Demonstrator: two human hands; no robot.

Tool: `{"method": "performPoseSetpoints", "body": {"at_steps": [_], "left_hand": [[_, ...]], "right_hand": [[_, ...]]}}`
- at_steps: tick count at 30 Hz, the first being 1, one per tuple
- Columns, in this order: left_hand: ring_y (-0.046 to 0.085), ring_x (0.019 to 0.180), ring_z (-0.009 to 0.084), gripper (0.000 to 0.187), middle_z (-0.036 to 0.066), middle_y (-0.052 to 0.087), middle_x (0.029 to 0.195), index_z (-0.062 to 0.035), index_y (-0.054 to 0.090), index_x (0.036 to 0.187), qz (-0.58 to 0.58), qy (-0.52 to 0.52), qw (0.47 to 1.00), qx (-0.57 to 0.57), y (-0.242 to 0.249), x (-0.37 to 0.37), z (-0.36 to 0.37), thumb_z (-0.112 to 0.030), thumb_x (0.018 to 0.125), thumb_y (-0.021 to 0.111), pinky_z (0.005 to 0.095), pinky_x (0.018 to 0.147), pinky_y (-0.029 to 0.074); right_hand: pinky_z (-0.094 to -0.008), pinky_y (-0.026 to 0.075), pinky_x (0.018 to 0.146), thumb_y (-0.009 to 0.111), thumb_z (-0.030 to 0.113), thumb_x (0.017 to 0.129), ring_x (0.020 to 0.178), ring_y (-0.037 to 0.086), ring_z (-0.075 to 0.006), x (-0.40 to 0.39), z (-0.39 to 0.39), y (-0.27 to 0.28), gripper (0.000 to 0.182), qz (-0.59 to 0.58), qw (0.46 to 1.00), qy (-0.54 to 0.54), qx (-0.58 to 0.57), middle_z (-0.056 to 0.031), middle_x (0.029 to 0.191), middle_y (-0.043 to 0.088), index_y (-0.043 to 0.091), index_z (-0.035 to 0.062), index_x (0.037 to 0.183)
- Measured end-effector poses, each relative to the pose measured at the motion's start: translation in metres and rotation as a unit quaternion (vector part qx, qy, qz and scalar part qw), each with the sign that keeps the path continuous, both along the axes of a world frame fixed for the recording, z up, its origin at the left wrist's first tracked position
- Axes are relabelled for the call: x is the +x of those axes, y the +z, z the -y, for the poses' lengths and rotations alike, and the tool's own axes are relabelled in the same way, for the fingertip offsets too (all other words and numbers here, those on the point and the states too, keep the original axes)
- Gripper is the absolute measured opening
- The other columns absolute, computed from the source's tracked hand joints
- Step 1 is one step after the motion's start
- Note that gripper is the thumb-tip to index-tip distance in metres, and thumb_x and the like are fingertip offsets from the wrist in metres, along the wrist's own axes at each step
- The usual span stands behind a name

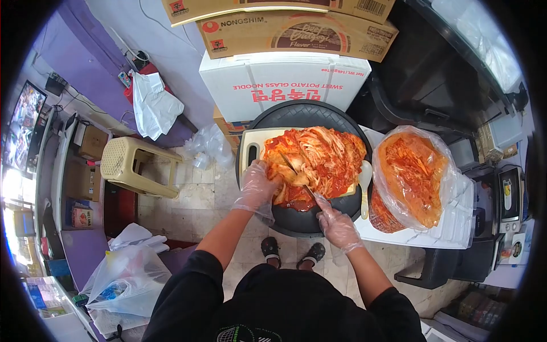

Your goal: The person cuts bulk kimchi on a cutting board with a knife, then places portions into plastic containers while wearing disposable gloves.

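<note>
- Cabbage (336, 148), red-sauced, one heap: on the cutting board (265, 134), which lies on a round black tray (279, 117). Probably soft, limp and slippery; fairly heavy as a mass, light by the leaf. Likely to slide or tear if pulled; best held from above with flat, bent fingers, or scooped from beneath with both palms.
- Left hand (256, 185), in a clear plastic glove: fingers bent over the heap's left edge, touching it. Whether they pinch a leaf cannot be told.
- Right hand (339, 222), gloved likewise: fingers closed around the knife's handle, largely hidden.
- Knife (309, 192): blade slanting into the heap, partly covered by cabbage. Stiff; to be held by the handle only, which sauce could make slick.
- Spoon (365, 182), pale: beside the heap, at the tray's right side.
- Plastic bag (449, 188), clear: right of the tray, holding more red cabbage; probably heavy and yielding, best supported underneath.
</note>
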State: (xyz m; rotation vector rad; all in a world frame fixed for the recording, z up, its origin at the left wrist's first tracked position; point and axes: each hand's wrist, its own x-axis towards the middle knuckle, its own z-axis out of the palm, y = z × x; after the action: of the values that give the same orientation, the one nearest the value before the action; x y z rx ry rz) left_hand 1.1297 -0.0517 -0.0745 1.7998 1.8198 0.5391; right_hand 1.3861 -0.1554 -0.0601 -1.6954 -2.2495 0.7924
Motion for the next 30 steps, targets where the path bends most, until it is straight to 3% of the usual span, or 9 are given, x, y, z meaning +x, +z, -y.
{"method": "performPoseSetpoints", "body": {"at_steps": [2,5,14,17,19,22,23,25,30], "left_hand": [[0.06,0.105,0.0376,0.049,0.023,0.06,0.115,0.003,0.064,0.106,-0.014,0.013,1.0,-0.016,0.0,0.002,0.002,-0.032,0.074,0.077,0.0418,0.092,0.05],[0.062,0.103,0.0381,0.044,0.024,0.063,0.11,0.003,0.065,0.103,0.022,0.058,0.997,-0.04,-0.003,0.0,0.007,-0.031,0.077,0.075,0.0425,0.089,0.051],[0.065,0.094,0.0432,0.042,0.027,0.067,0.094,0.0048,0.062,0.106,0.121,0.123,0.982,-0.077,0.003,0.0,0.012,-0.03,0.084,0.07,0.0468,0.081,0.052],[0.068,0.089,0.0371,0.037,0.022,0.068,0.088,0.0048,0.061,0.107,0.081,0.108,0.988,-0.07,-0.005,-0.006,0.015,-0.026,0.087,0.068,0.043,0.079,0.053],[0.068,0.09,0.0268,0.033,0.015,0.067,0.091,0.0051,0.06,0.109,0.332,0.116,0.916,-0.191,-0.008,-0.014,0.017,-0.02,0.09,0.067,0.0377,0.078,0.054],[0.064,0.092,0.0189,0.031,0.009,0.062,0.1,0.0042,0.06,0.112,0.459,0.03,0.875,-0.152,-0.007,-0.028,0.023,-0.016,0.091,0.067,0.0325,0.079,0.053],[0.064,0.092,0.0189,0.031,0.009,0.062,0.1,0.0042,0.06,0.112,0.458,0.029,0.875,-0.152,-0.005,-0.032,0.022,-0.016,0.091,0.067,0.0325,0.079,0.053],[0.064,0.095,0.0255,0.034,0.014,0.061,0.108,0.0023,0.061,0.116,0.231,-0.046,0.963,-0.128,0.0,-0.04,0.019,-0.016,0.088,0.069,0.0349,0.082,0.052],[0.063,0.095,0.0348,0.036,0.019,0.061,0.109,0.0009,0.061,0.115,0.171,-0.072,0.982,-0.039,-0.047,-0.047,0.011,-0.016,0.085,0.07,0.04,0.085,0.051]], "right_hand": [[-0.0427,0.045,0.101,0.055,0.016,0.096,0.123,0.054,-0.036,0.001,-0.004,0.016,0.057,-0.069,0.991,-0.018,-0.11,-0.0159,0.147,0.046,0.034,0.0129,0.149],[-0.036,0.037,0.11,0.055,0.018,0.098,0.136,0.045,-0.029,0.012,-0.004,0.02,0.054,-0.19,0.97,-0.056,-0.142,-0.0157,0.148,0.046,0.037,0.0094,0.148],[-0.0317,0.034,0.112,0.055,0.017,0.099,0.139,0.042,-0.0234,0.04,-0.018,0.027,0.051,-0.199,0.964,-0.029,-0.175,-0.0129,0.15,0.044,0.039,0.0063,0.146],[-0.0313,0.033,0.113,0.054,0.015,0.099,0.14,0.04,-0.023,0.035,-0.011,0.027,0.051,-0.186,0.97,-0.015,-0.157,-0.0135,0.151,0.043,0.038,0.0054,0.147],[-0.032,0.034,0.112,0.054,0.013,0.099,0.141,0.04,-0.0229,0.031,-0.002,0.031,0.052,-0.219,0.967,-0.024,-0.126,-0.0136,0.151,0.043,0.037,0.0057,0.147],[-0.0325,0.033,0.113,0.053,0.01,0.098,0.142,0.038,-0.0237,0.013,0.009,0.05,0.053,-0.268,0.953,-0.049,-0.135,-0.0135,0.152,0.042,0.036,0.0064,0.148],[-0.0367,0.038,0.11,0.053,0.013,0.099,0.136,0.045,-0.0298,0.007,0.009,0.049,0.053,-0.187,0.979,-0.025,-0.081,-0.015,0.149,0.045,0.036,0.0085,0.148],[-0.0396,0.041,0.107,0.052,0.016,0.098,0.13,0.049,-0.0333,-0.015,-0.001,0.058,0.053,-0.151,0.983,-0.026,-0.096,-0.0155,0.146,0.046,0.036,0.0098,0.148],[-0.0455,0.046,0.098,0.052,0.021,0.098,0.119,0.055,-0.0378,-0.059,-0.025,0.03,0.053,-0.168,0.985,-0.002,0.033,-0.0156,0.141,0.051,0.035,0.0127,0.147]]}}
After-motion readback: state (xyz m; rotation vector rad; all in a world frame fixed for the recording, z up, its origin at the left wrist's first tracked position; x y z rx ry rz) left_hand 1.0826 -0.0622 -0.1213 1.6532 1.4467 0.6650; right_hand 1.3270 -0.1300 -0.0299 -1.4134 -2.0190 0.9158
